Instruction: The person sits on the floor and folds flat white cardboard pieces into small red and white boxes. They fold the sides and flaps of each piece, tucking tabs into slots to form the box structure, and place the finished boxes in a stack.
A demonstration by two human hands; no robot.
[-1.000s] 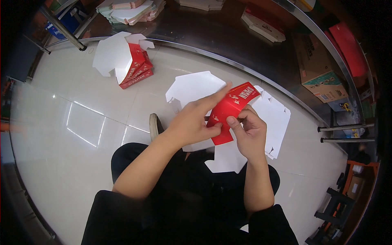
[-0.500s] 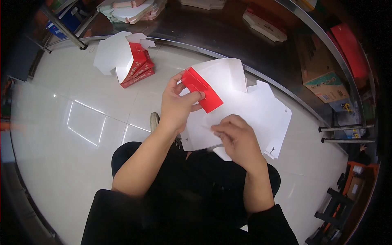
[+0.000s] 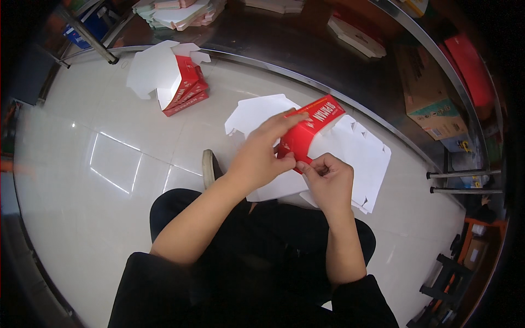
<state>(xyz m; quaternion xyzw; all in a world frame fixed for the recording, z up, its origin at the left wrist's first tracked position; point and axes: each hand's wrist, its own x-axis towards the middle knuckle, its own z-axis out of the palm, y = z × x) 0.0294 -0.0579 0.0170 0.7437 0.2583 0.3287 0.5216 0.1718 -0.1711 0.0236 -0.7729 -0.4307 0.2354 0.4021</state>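
Note:
A red paperboard food box (image 3: 306,128), partly folded up with a white inside, is held over my lap. My left hand (image 3: 257,150) grips its left side, fingers over the top and thumb at the near corner. At that same near corner my right hand (image 3: 333,183) pinches the red edge between thumb and fingers. Beneath lie flat white box blanks (image 3: 358,164), with slits along their edges. Beyond my left hand a white flap (image 3: 262,106) sticks out; whether it belongs to the held box, I cannot tell.
Folded red boxes (image 3: 188,90) with white lids up stand nested on the tiled floor at the far left. A low metal shelf (image 3: 262,41) crosses the back, bearing stacks of flat blanks (image 3: 183,13). A brown carton (image 3: 432,93) sits at the right, near metal legs (image 3: 465,175).
The box has turned, so its printed red side now faces up and its white lid points left. My right hand has moved up from beside it to pinch its near corner.

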